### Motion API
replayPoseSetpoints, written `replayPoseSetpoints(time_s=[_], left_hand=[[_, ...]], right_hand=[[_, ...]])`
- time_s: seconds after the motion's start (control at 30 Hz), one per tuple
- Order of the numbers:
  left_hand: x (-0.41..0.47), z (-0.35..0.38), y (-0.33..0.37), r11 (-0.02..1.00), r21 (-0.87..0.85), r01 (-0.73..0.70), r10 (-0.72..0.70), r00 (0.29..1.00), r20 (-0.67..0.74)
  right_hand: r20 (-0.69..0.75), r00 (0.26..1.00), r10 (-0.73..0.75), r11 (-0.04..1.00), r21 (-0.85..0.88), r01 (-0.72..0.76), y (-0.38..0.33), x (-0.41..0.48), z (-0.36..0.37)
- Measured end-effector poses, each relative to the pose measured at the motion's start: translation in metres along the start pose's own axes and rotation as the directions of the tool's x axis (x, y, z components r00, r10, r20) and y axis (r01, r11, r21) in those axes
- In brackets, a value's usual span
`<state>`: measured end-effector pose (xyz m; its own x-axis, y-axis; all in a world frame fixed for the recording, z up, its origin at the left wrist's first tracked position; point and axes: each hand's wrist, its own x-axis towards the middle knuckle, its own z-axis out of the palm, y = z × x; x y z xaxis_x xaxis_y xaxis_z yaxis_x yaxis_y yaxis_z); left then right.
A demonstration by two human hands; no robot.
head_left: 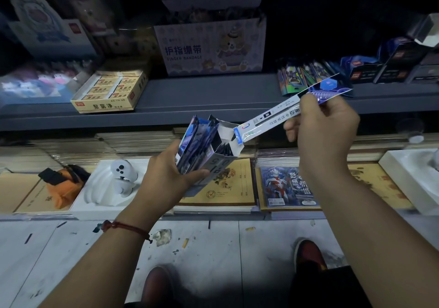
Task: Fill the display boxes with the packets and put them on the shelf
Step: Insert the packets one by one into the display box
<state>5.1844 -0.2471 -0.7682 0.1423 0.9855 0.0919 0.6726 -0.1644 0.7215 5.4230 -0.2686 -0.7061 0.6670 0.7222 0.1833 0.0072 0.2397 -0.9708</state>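
Observation:
My left hand (172, 172) grips a small blue and white display box (209, 148), tilted, its open top facing up and to the right. Some packets stand inside it at the left. My right hand (325, 122) pinches a long, flat white and blue packet (280, 113) near its upper end. The packet's lower end rests at the box's open mouth. More dark packets (306, 77) lie on the grey shelf (213, 96) at the right, behind my right hand.
On the shelf stand a yellow eraser box (111, 91), a finger bandage carton (211, 48) and dark boxes (392, 67) at the right. Below lie notebooks (225, 186), a white ghost figure (122, 177) and an orange object (64, 184). My shoes (308, 253) are on the tiled floor.

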Motion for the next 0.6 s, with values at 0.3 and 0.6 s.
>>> replayPoseSetpoints(time_s=[0.3,0.6], left_hand=[[-0.002,0.005,0.006,0.999,0.002,-0.043,0.043,0.999,0.033],[-0.003,0.002,0.006,0.998,-0.013,-0.056,0.057,0.998,0.015]], right_hand=[[0.197,0.975,0.102,0.995,-0.039,-0.096,0.008,-0.015,0.013],[0.322,0.946,0.027,0.981,-0.191,0.037,0.016,-0.024,0.017]])
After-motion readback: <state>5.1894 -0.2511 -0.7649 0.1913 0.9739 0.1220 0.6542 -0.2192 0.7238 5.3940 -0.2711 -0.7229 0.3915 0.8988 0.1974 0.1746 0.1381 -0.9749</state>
